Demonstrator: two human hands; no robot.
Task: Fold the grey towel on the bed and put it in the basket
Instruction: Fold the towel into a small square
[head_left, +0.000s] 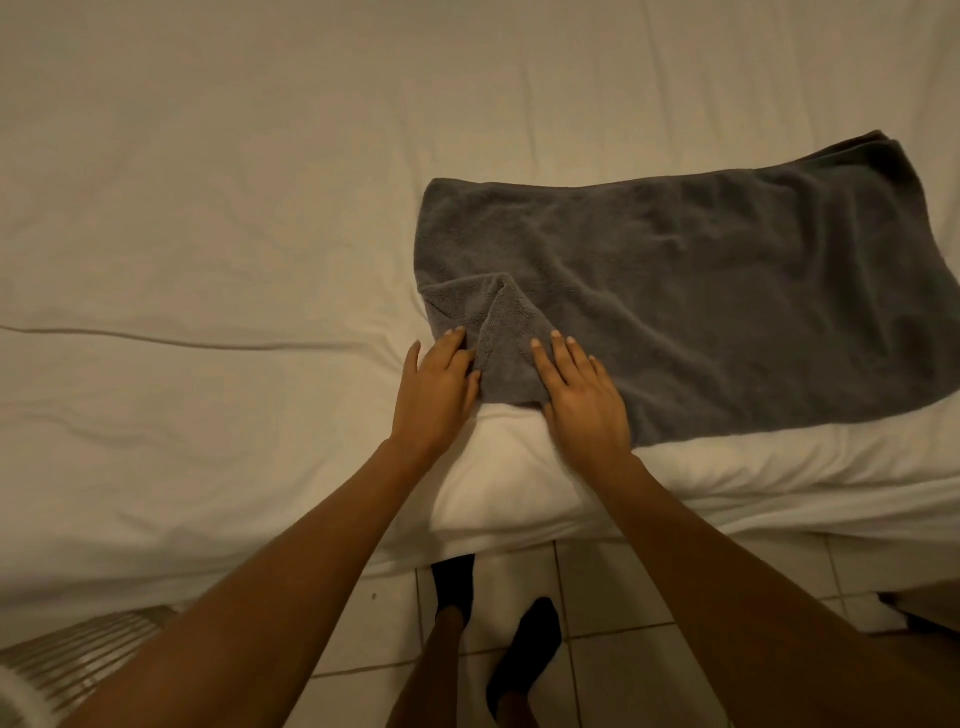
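The grey towel (701, 291) lies spread on the white bed (208, 234), right of centre, reaching to the bed's near edge. Its near left corner is bunched up into a raised ridge. My left hand (436, 384) touches that corner from the left, its fingertips against the fold. My right hand (579, 395) lies flat on the towel just right of the ridge, fingers straight. The basket (67, 660) shows as a pale slatted rim at the bottom left, partly hidden by my left forearm.
The bed sheet is wrinkled, with a long seam running across its left side. A tiled floor (613, 613) lies below the bed edge, where my feet in dark socks stand. Something dark sits at the right edge of the floor.
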